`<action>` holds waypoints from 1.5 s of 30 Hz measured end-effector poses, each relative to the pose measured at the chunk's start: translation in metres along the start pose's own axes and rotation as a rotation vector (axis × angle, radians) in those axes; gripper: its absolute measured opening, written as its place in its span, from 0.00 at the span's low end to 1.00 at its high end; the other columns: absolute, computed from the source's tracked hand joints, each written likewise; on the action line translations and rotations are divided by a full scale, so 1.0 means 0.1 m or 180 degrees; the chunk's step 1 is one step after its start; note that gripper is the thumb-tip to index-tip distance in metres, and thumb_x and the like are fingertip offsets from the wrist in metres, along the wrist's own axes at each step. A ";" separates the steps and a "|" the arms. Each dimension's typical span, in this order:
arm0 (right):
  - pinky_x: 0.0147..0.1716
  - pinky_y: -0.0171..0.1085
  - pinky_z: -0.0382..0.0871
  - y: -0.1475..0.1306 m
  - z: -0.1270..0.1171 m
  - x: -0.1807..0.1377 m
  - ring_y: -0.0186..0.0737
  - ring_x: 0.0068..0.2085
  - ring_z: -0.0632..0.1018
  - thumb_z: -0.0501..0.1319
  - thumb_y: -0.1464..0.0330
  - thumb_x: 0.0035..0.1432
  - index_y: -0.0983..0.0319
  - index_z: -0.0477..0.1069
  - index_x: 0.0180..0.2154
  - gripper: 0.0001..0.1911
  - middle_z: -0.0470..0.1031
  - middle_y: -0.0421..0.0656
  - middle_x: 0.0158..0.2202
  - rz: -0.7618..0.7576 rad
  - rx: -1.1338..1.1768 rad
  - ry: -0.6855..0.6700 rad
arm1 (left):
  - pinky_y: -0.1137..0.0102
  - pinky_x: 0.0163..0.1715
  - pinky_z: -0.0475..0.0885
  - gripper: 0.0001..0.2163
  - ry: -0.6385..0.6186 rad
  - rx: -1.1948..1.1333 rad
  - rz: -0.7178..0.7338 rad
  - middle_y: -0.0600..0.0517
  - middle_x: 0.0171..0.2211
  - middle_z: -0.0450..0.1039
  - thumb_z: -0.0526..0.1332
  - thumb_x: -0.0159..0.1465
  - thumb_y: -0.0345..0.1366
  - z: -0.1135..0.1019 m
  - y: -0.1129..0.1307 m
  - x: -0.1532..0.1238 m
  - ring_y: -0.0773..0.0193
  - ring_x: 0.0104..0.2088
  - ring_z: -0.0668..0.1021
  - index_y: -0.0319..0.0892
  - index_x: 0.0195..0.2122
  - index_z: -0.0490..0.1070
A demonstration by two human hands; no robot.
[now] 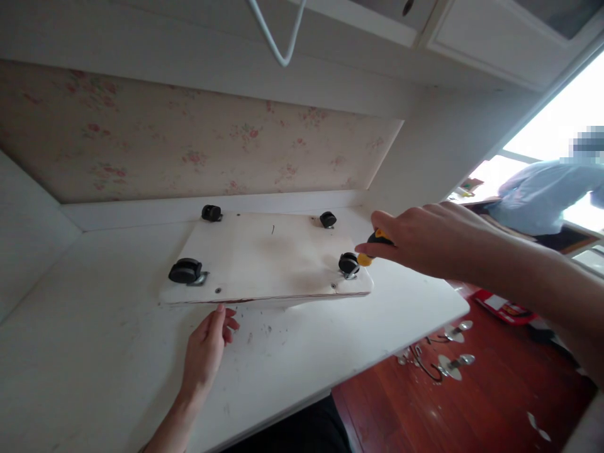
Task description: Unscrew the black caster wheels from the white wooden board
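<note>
A home, by the look of it a lived-in room with a built-in alcove; faded floral wallpaper (189, 145) lines the back wall across the upper left; a white painted tabletop (94, 352) fills the lower left, scuffed and speckled; panelled white cupboard doors (495, 31) sit at the upper right; a white clothes hanger (278, 44) hangs at top centre; a reddish wooden floor (472, 402) shows at lower right; a bright window (566, 113) stands at far right, another person (542, 195) in a pale blue shirt before it; a white board (268, 251) with black castors, a furniture part, lies on the tabletop.
</note>
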State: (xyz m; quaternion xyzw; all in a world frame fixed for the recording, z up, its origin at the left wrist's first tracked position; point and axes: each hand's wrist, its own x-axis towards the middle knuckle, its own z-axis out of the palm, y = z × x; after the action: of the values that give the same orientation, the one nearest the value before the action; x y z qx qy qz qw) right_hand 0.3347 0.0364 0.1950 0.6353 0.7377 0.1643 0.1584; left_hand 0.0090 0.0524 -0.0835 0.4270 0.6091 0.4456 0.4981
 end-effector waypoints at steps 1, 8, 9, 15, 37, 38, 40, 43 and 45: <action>0.23 0.41 0.57 0.00 0.00 0.00 0.49 0.22 0.75 0.46 0.42 0.61 0.57 0.71 0.38 0.29 0.75 0.46 0.22 0.0019 0.0010 0.0022 | 0.71 0.23 0.65 0.24 0.0005 0.0015 -0.0001 0.50 0.27 0.75 0.57 0.60 0.59 0.00 0.00 0.00 0.65 0.24 0.70 0.41 0.36 0.75; 0.25 0.42 0.59 0.05 0.03 -0.03 0.48 0.25 0.77 0.49 0.49 0.64 0.56 0.69 0.45 0.21 0.79 0.47 0.29 -0.0149 0.0314 -0.0015 | 0.71 0.24 0.65 0.24 -0.0024 0.0072 -0.0030 0.50 0.27 0.75 0.56 0.61 0.59 -0.03 -0.01 0.00 0.65 0.24 0.70 0.41 0.36 0.75; 0.25 0.42 0.59 0.05 0.03 -0.02 0.49 0.24 0.77 0.48 0.47 0.63 0.57 0.70 0.42 0.24 0.78 0.47 0.26 -0.0015 0.0200 -0.0006 | 0.71 0.24 0.65 0.25 -0.0026 0.0078 -0.0026 0.50 0.27 0.76 0.55 0.61 0.60 -0.03 -0.02 0.01 0.65 0.24 0.70 0.41 0.36 0.75; 0.27 0.41 0.60 0.05 0.06 -0.04 0.47 0.25 0.77 0.51 0.46 0.62 0.58 0.68 0.47 0.25 0.79 0.48 0.29 -0.0110 0.0424 0.0011 | 0.71 0.24 0.65 0.26 -0.0036 0.0034 -0.0045 0.50 0.27 0.76 0.55 0.61 0.60 -0.02 -0.04 0.02 0.66 0.24 0.70 0.40 0.37 0.75; 0.25 0.40 0.57 0.04 0.05 -0.06 0.47 0.23 0.76 0.48 0.46 0.63 0.57 0.67 0.51 0.27 0.77 0.45 0.26 -0.0023 0.0393 -0.0157 | 0.70 0.23 0.65 0.26 -0.0021 0.0127 -0.0027 0.50 0.27 0.76 0.55 0.61 0.60 -0.01 0.00 0.00 0.65 0.24 0.70 0.40 0.36 0.75; 0.25 0.40 0.57 0.04 0.05 -0.07 0.46 0.23 0.75 0.48 0.48 0.64 0.56 0.66 0.52 0.24 0.78 0.44 0.26 -0.0090 0.0481 -0.0187 | 0.70 0.23 0.64 0.26 -0.0029 0.0115 -0.0020 0.50 0.27 0.76 0.55 0.61 0.60 -0.01 0.00 0.00 0.65 0.23 0.70 0.40 0.36 0.75; 0.25 0.40 0.56 0.04 0.03 -0.08 0.46 0.22 0.75 0.47 0.50 0.65 0.57 0.67 0.49 0.23 0.76 0.44 0.24 -0.0045 0.0342 -0.0215 | 0.70 0.23 0.64 0.26 -0.0066 0.0097 -0.0003 0.50 0.27 0.75 0.55 0.61 0.60 -0.01 -0.01 0.00 0.65 0.24 0.70 0.40 0.36 0.74; 0.24 0.42 0.57 0.01 0.00 -0.07 0.50 0.21 0.74 0.45 0.46 0.64 0.61 0.70 0.43 0.29 0.72 0.47 0.19 0.0208 -0.0102 -0.0158 | 0.70 0.23 0.64 0.26 -0.0102 0.0123 0.0018 0.50 0.28 0.75 0.55 0.61 0.61 -0.01 -0.03 0.01 0.65 0.24 0.70 0.40 0.37 0.74; 0.25 0.42 0.57 0.00 0.01 -0.06 0.50 0.21 0.74 0.46 0.44 0.63 0.62 0.70 0.44 0.30 0.73 0.48 0.20 0.0245 -0.0066 -0.0132 | 0.70 0.23 0.64 0.26 -0.0092 0.0151 0.0013 0.50 0.28 0.75 0.55 0.61 0.61 -0.01 -0.04 0.02 0.65 0.24 0.70 0.40 0.38 0.74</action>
State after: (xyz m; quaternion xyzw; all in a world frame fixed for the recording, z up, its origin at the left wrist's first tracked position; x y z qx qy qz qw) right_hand 0.3364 0.0304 0.1946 0.6648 0.7076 0.1647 0.1738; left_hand 0.0071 0.0527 -0.0879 0.4464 0.6114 0.4259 0.4956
